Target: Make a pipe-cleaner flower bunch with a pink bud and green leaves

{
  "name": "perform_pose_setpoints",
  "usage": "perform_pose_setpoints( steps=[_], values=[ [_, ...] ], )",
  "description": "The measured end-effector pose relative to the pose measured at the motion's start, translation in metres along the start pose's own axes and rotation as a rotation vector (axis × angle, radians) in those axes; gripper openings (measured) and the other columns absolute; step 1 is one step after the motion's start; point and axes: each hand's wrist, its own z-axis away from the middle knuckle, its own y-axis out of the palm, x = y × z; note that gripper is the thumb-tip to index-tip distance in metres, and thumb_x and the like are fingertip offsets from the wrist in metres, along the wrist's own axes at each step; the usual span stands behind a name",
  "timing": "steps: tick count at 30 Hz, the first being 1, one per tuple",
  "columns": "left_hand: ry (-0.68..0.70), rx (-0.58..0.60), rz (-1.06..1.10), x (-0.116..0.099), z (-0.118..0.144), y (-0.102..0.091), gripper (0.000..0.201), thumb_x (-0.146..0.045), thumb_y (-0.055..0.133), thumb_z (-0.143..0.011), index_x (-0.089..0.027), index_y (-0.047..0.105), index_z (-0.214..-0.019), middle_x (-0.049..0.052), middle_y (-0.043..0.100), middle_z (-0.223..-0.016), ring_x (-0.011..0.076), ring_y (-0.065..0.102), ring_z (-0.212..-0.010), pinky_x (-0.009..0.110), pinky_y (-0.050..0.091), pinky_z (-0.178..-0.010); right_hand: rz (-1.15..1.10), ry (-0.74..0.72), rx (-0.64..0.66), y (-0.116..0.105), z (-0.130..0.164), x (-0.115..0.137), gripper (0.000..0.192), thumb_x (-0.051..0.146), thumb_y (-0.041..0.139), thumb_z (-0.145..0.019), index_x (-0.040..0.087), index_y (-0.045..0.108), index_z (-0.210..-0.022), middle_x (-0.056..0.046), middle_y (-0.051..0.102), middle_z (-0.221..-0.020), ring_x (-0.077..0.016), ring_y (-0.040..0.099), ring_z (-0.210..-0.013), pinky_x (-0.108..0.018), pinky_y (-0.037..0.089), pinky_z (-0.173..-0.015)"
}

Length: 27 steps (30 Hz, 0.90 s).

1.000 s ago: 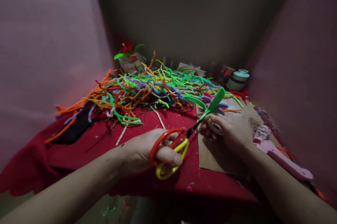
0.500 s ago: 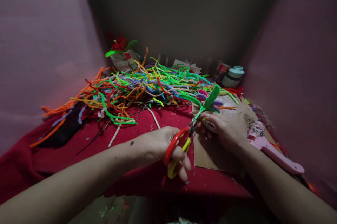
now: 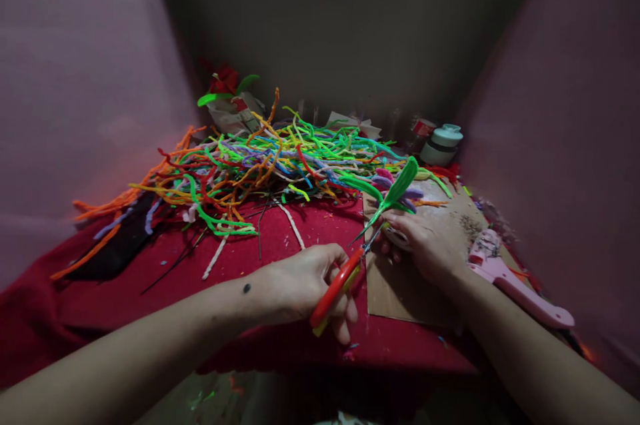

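My left hand is closed around scissors with red and yellow handles. Their blades are nearly together and point up and right, the tips beside my right hand. Between the closed fingers of my right hand is the stem of a green pipe-cleaner leaf sprig. Its leaves spread above the fingers, and a thin pointed end sticks out toward the left, close to the blades. A pale round roll, perhaps tape, shows under the same hand; its fingertips are partly hidden.
A large heap of coloured pipe cleaners covers the back of the red cloth. Beneath my right hand lies a cardboard sheet. A pink glue gun rests at the right, and a pale-blue-lidded jar stands behind.
The scissors' handles have come together and the blades have closed. The thin stem end now shows apart from the blades. My right hand and the sprig have hardly moved.
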Motion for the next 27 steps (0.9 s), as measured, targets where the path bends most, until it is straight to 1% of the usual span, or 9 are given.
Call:
perform_pose_setpoints(
  steps=[5, 9, 13, 16, 19, 21, 23, 25, 27],
  values=[
    [0.007, -0.007, 0.003, 0.000, -0.001, 0.001, 0.037, -0.022, 0.060, -0.062, -0.018, 0.033, -0.088, 0.003, 0.062, -0.072, 0.0116, 0.057, -0.049, 0.021, 0.036, -0.044, 0.012, -0.007, 0.014, 0.000, 0.000, 0.001, 0.028, 0.030, 0.040, -0.083, 0.018, 0.054, -0.062, 0.000, 0.058, -0.056, -0.0095, 0.048, -0.044, -0.022, 0.036, -0.043],
    [0.046, -0.001, 0.009, 0.003, -0.007, -0.002, 0.036, -0.022, 0.061, -0.060, -0.018, 0.036, -0.086, 0.002, 0.062, -0.071, 0.0118, 0.058, -0.049, 0.021, 0.038, -0.045, -0.006, 0.009, 0.007, 0.000, -0.001, -0.001, 0.026, 0.033, 0.042, -0.081, 0.018, 0.054, -0.063, 0.000, 0.058, -0.054, -0.0105, 0.048, -0.044, -0.023, 0.036, -0.042],
    [0.035, 0.017, 0.013, 0.003, -0.013, -0.002, 0.033, -0.020, 0.060, -0.061, -0.018, 0.036, -0.084, 0.001, 0.062, -0.067, 0.0120, 0.058, -0.048, 0.022, 0.042, -0.046, -0.020, 0.017, -0.002, 0.000, -0.001, 0.001, 0.024, 0.033, 0.042, -0.081, 0.019, 0.053, -0.063, 0.000, 0.058, -0.054, -0.0113, 0.049, -0.045, -0.023, 0.036, -0.043],
    [0.040, -0.009, 0.014, 0.002, -0.015, 0.001, 0.027, -0.016, 0.056, -0.062, -0.018, 0.038, -0.081, -0.002, 0.058, -0.060, 0.0096, 0.054, -0.042, 0.020, 0.041, -0.041, -0.008, 0.010, -0.007, 0.000, 0.000, 0.002, 0.024, 0.032, 0.043, -0.080, 0.019, 0.054, -0.064, 0.000, 0.059, -0.055, -0.0110, 0.049, -0.045, -0.023, 0.036, -0.043],
    [0.057, -0.064, 0.012, 0.002, -0.013, 0.002, 0.021, -0.016, 0.055, -0.065, -0.017, 0.038, -0.077, -0.004, 0.055, -0.057, 0.0063, 0.049, -0.037, 0.018, 0.040, -0.039, -0.022, 0.008, -0.021, 0.000, 0.000, 0.001, 0.022, 0.032, 0.044, -0.079, 0.018, 0.056, -0.066, -0.001, 0.059, -0.056, -0.0104, 0.048, -0.044, -0.023, 0.035, -0.042],
    [0.056, -0.094, -0.024, 0.002, -0.011, 0.001, 0.019, -0.015, 0.054, -0.067, -0.017, 0.038, -0.077, -0.005, 0.055, -0.058, 0.0051, 0.047, -0.035, 0.017, 0.038, -0.038, -0.037, 0.020, -0.014, -0.001, -0.001, -0.001, 0.023, 0.032, 0.045, -0.078, 0.017, 0.056, -0.065, -0.001, 0.059, -0.056, -0.0104, 0.049, -0.044, -0.022, 0.035, -0.041],
    [0.026, -0.102, -0.092, 0.003, -0.008, -0.002, 0.017, -0.015, 0.052, -0.068, -0.017, 0.038, -0.077, -0.005, 0.055, -0.059, 0.0053, 0.047, -0.036, 0.017, 0.036, -0.038, -0.052, 0.026, 0.000, -0.002, -0.001, -0.003, 0.023, 0.030, 0.045, -0.077, 0.017, 0.057, -0.063, -0.002, 0.059, -0.056, -0.0102, 0.048, -0.044, -0.022, 0.035, -0.041],
    [-0.025, -0.093, -0.195, 0.002, -0.003, -0.007, 0.016, -0.015, 0.051, -0.068, -0.017, 0.038, -0.077, -0.005, 0.055, -0.060, 0.0065, 0.049, -0.040, 0.017, 0.037, -0.040, -0.081, 0.033, 0.006, -0.003, -0.001, -0.003, 0.021, 0.027, 0.045, -0.075, 0.016, 0.060, -0.065, -0.002, 0.060, -0.057, -0.0103, 0.048, -0.044, -0.022, 0.035, -0.040],
    [-0.029, -0.126, -0.353, 0.001, 0.004, -0.014, 0.016, -0.020, 0.054, -0.070, -0.017, 0.039, -0.077, -0.003, 0.056, -0.064, 0.0081, 0.052, -0.047, 0.018, 0.037, -0.043, -0.119, 0.041, 0.011, -0.004, -0.002, -0.002, 0.022, 0.026, 0.045, -0.074, 0.015, 0.063, -0.068, -0.003, 0.060, -0.056, -0.0111, 0.049, -0.044, -0.022, 0.035, -0.040]
  ],
)
